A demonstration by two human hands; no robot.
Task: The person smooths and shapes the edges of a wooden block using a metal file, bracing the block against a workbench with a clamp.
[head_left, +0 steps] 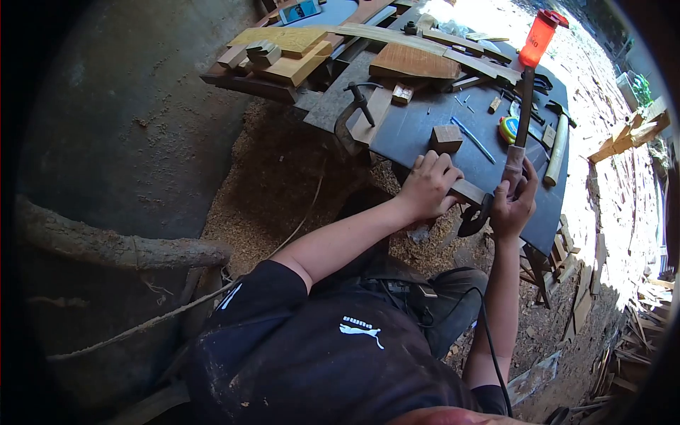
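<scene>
- A metal clamp (360, 106) grips the worktop's (418, 131) left edge.
- The left hand (428, 188) is closed, its fingers bent over the left end of a wooden strip (470, 192); a dark wooden block (446, 139) sits just beyond its knuckles.
- The strip lies at the near edge, between the hands, long axis running from the left hand towards the right; the left is nearer, touching it.
- A black clamp (484, 208) meets the strip's right end.
- The right hand (515, 205) is wrapped around the handle of a long dark tool (525, 106), which points away from the body, crosswise to the strip.
- Farther right lies a hammer (557, 149).
</scene>
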